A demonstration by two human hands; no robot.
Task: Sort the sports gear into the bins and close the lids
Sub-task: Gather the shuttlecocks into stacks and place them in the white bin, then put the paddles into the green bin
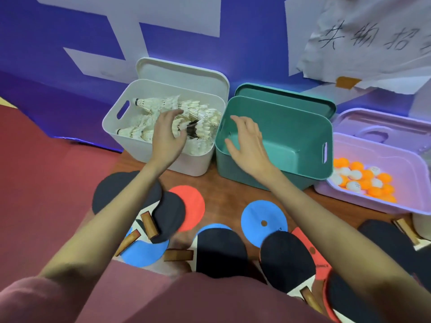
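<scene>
A: So, head view: where were the hands against the green bin [277, 145]?

B: Both up at its near-left side. The left hand [166, 134] hung over the white bin [116, 117] beside it, fingers loose above the shuttlecocks [198, 108], gripping nothing. The right hand [247, 145] hovered over the green bin's left rim, relaxed and empty too.

A: And the paddles [221, 250]?

B: On the floor just in front of the green bin, behind both hands, handles lying in mixed directions. The balls [363, 180] sat in the purple bin [396, 206] to its right.

A: Nearer hand?

B: I'd judge either; both must draw back.
</scene>
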